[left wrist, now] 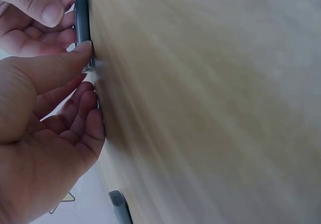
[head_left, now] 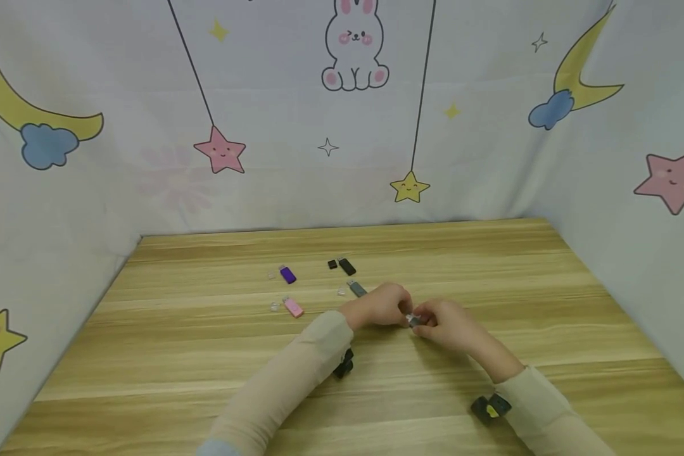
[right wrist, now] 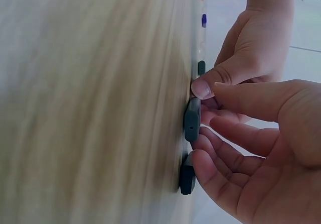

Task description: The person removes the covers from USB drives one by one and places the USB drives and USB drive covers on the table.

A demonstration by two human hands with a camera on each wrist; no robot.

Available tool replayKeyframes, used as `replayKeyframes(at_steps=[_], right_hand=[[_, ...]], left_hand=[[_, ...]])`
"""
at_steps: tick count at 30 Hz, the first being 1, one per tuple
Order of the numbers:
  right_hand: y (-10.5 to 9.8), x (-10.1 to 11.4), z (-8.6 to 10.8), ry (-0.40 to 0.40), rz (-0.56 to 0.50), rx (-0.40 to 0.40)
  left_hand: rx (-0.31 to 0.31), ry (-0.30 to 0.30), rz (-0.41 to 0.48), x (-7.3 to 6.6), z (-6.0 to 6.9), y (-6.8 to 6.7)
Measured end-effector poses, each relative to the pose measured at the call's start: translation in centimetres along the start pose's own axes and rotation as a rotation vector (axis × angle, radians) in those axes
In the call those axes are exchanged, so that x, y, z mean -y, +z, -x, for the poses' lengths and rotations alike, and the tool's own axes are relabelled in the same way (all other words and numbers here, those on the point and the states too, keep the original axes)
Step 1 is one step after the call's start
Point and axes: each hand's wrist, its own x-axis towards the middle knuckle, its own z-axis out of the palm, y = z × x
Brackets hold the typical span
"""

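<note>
A grey USB stick (head_left: 413,322) lies on the table between the two hands, a clear end (left wrist: 89,67) showing. My left hand (head_left: 384,304) pinches that end between thumb and index finger. Loosely bent, the fingers of my right hand (head_left: 449,324) touch the side of the stick's body (right wrist: 191,122), while its thumb appears apart from the stick. In the right wrist view a black stick-like piece (right wrist: 187,178) lies beside it, near the right fingertips; the head view hides it. A second grey USB stick (head_left: 356,289) lies just beyond the left wrist.
Farther left lie a black USB stick (head_left: 348,266) with its black cap (head_left: 332,264), a purple USB stick (head_left: 287,275) and a pink USB stick (head_left: 293,307). Small clear caps (head_left: 275,306) sit near several sticks. A printed cloth (head_left: 285,190) walls the wooden table (head_left: 205,380).
</note>
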Motion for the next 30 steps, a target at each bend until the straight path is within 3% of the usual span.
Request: replayKeyframes(at_steps=[20, 30], right_hand=[[0.5, 0.4, -0.1, -0.011, 0.021, 0.052], [0.9, 0.3, -0.1, -0.012, 0.067, 0.054]], left_hand=[[-0.006, -0.01, 0.022, -0.4, 1.6, 0.4], [-0.011, 0.005, -0.018, -0.4, 2.1, 0.7]])
